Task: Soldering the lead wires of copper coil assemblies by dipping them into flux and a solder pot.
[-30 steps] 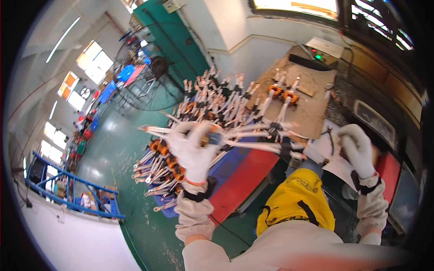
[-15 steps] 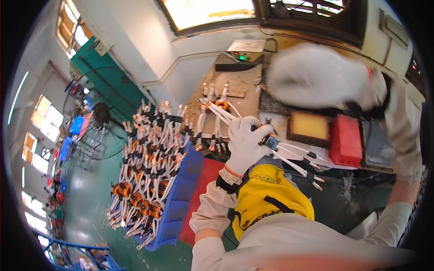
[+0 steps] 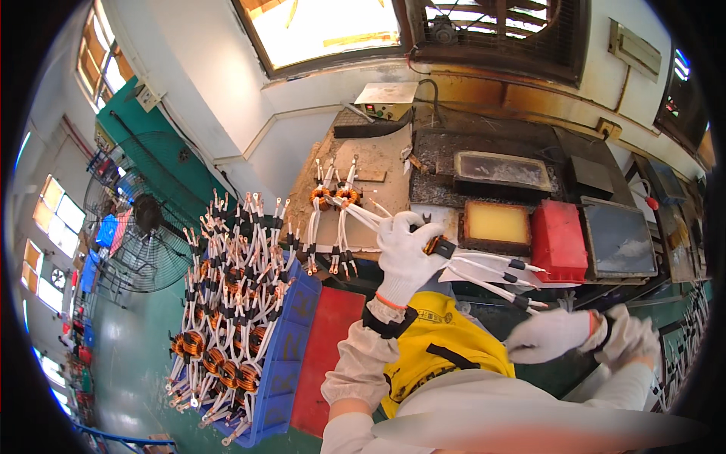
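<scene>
My left hand (image 3: 408,253), in a white glove, grips a copper-wound coil (image 3: 441,246) that has a dark block on its side. White leads with black sleeves and metal lugs stick out of the coil toward the right, and more leads stretch up-left past my fingers. My gloved right hand (image 3: 550,334) is low on the right, in front of my body, apart from the coil's leads. Its fingers are blurred, and nothing shows in them. On the bench's left part lie two more coils (image 3: 348,194) with white leads.
A blue crate (image 3: 291,340) heaped with coils and leads stands at left beside a red panel (image 3: 325,356). Along the bench are a yellow-filled tray (image 3: 495,225), a red box (image 3: 560,240), a grey-topped tray (image 3: 620,238), a dark-framed pan (image 3: 503,170) and a control box (image 3: 386,102).
My right hand has come down from above the bench's back to low in front of me, uncovering the pan. My left hand still holds the coil. The view has shifted somewhat.
</scene>
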Tool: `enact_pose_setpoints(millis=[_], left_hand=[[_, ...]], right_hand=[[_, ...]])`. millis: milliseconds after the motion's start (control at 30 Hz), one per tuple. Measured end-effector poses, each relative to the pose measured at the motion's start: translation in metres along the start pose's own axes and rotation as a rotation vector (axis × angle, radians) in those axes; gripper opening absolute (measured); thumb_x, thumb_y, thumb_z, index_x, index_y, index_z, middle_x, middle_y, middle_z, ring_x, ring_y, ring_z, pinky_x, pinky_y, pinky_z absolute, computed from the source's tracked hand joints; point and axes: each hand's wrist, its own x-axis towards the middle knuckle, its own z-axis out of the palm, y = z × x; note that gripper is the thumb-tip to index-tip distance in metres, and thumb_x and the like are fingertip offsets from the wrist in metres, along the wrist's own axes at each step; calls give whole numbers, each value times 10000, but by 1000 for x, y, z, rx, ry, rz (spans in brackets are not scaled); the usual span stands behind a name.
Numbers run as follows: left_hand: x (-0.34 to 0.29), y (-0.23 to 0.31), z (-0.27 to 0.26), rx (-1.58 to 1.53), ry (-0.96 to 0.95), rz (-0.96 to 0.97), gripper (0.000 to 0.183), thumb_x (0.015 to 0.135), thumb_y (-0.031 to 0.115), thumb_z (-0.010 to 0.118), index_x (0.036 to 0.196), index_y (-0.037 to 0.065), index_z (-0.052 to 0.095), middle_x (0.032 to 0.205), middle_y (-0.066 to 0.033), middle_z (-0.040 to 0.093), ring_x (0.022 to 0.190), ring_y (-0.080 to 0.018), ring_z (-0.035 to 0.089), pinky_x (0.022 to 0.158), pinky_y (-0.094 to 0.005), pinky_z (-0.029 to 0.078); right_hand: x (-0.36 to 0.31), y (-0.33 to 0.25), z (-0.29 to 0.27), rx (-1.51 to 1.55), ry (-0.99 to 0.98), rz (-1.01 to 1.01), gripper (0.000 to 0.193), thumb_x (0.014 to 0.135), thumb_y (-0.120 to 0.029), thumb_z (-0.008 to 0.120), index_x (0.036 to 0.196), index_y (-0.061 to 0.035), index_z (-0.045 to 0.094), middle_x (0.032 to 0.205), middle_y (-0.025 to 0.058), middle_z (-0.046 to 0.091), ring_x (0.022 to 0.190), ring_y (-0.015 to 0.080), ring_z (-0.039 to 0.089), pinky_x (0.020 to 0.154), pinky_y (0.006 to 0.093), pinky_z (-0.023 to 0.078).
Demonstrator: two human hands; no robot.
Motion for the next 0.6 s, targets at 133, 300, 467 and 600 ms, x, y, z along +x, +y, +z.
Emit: enact_pose_setpoints(millis=[133,300,467,600], left_hand=[[0,7,-5,-54,-8,19,262,611,247,815,857,244,724,942,-13,506,968,-273,465,833,-416,403],[-6,3,6,-34,-13,-4,248,622,290,810,844,237,711,956,-10,506,976,-283,468,845,-418,423],[-6,6,11,-87,-5,-5,235,625,290,810,835,237,719,944,-3,507,974,-279,470,841,-421,418],[-4,5,5,-94,30,22,257,579,225,833,813,223,728,919,-5,528,913,-259,486,784,-389,419]], right_hand=[[-63,121,162,922,-840,548,474,914,-376,587,1219,-15,617,1099,96,685,955,156,646,777,346,543],[-63,156,170,895,-851,549,476,912,-374,590,1221,-13,616,1111,99,681,976,158,636,797,345,534],[-61,162,188,873,-832,528,478,910,-372,595,1223,-12,616,1127,103,676,1003,160,624,823,343,523],[-54,165,197,840,-820,504,480,908,-371,598,1225,-10,615,1140,106,672,1024,161,614,843,342,514]])
